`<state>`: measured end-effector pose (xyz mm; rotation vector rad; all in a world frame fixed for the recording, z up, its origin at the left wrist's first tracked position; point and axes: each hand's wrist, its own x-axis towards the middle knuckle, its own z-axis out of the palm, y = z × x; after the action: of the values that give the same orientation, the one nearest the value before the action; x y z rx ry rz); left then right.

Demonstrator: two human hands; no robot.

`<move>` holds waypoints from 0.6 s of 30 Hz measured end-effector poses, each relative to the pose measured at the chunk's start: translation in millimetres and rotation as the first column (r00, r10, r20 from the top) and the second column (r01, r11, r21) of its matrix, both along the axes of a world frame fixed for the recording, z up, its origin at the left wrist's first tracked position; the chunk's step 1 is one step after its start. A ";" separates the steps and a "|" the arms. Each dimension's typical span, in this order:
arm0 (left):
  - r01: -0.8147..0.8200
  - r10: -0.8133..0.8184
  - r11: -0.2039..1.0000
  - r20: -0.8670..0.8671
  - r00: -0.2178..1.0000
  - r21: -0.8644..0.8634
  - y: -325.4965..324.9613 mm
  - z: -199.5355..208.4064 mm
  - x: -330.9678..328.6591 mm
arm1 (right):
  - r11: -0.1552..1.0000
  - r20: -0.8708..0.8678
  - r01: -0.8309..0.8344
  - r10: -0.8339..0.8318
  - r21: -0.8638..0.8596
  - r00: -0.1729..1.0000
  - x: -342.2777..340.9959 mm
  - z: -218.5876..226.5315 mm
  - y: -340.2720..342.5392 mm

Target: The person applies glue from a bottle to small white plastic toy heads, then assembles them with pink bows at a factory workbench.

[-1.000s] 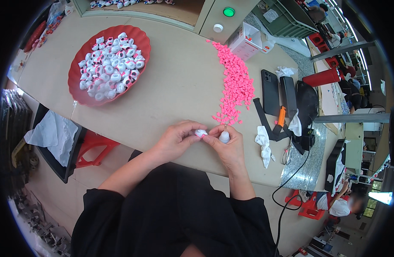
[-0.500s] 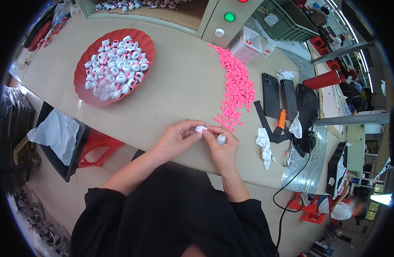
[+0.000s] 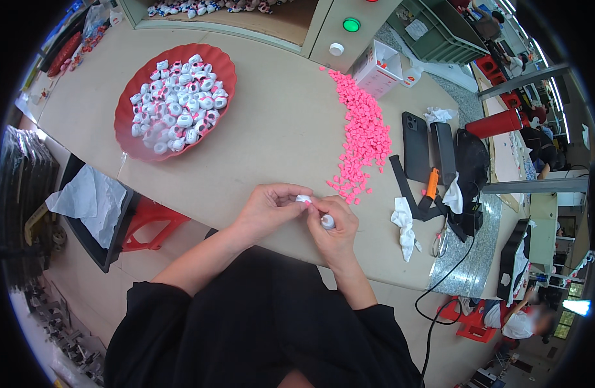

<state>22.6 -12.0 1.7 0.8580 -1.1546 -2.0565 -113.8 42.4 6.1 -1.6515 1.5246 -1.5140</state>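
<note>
Between the thumb and fingers of my left hand [image 3: 266, 208] is a small white piece [image 3: 302, 198] with a pink spot on it. My right hand [image 3: 339, 234] is closed, its thumb and fingertips meeting that piece. A small white bottle [image 3: 328, 222] is also tucked in my right hand, its rounded end poking out; the rest is hidden by the fingers. Both hands are just above the near table edge. Beyond them lies a long heap of small pink pieces [image 3: 367, 132]. To the far left, a red scalloped bowl [image 3: 227, 68] holds many white pieces with pink and dark parts.
Right of the pink heap lie a dark phone [image 3: 415, 145], a dark case [image 3: 443, 152], an orange-handled tool [image 3: 431, 183], crumpled tissue [image 3: 404, 226] and scissors [image 3: 441, 242]. A white box [image 3: 377, 71] stands by a cabinet [image 3: 329, 39]. A black tray [image 3: 113, 249] sits below the table's left edge.
My right fingers have curled in closer on the white piece, and the bottle has shifted left and down with that hand. The whole view has moved slightly.
</note>
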 end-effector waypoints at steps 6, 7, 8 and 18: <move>0.017 -0.017 0.998 0.000 1.000 0.052 -1.3 -1.1 0.5 | 0.998 -0.095 0.027 -0.032 -0.049 0.995 1.7 -7.4 0.1; 0.021 -0.021 0.998 -0.004 1.000 0.063 -1.8 -1.3 1.1 | 0.999 -0.093 0.019 -0.024 -0.049 0.995 1.9 -8.4 -0.5; 0.014 -0.014 0.998 -0.006 1.000 0.058 -2.3 0.7 0.2 | 0.999 -0.095 0.023 -0.026 -0.037 0.995 1.3 -6.4 0.0; -0.074 0.074 0.987 -0.005 0.997 -0.142 -20.7 14.5 8.2 | 0.989 -0.024 0.121 -0.120 0.086 0.993 0.6 7.4 1.5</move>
<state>30.7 -32.6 16.1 0.8194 -1.2345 -1.8897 -113.2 43.9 13.5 -1.5538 1.7035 -1.4729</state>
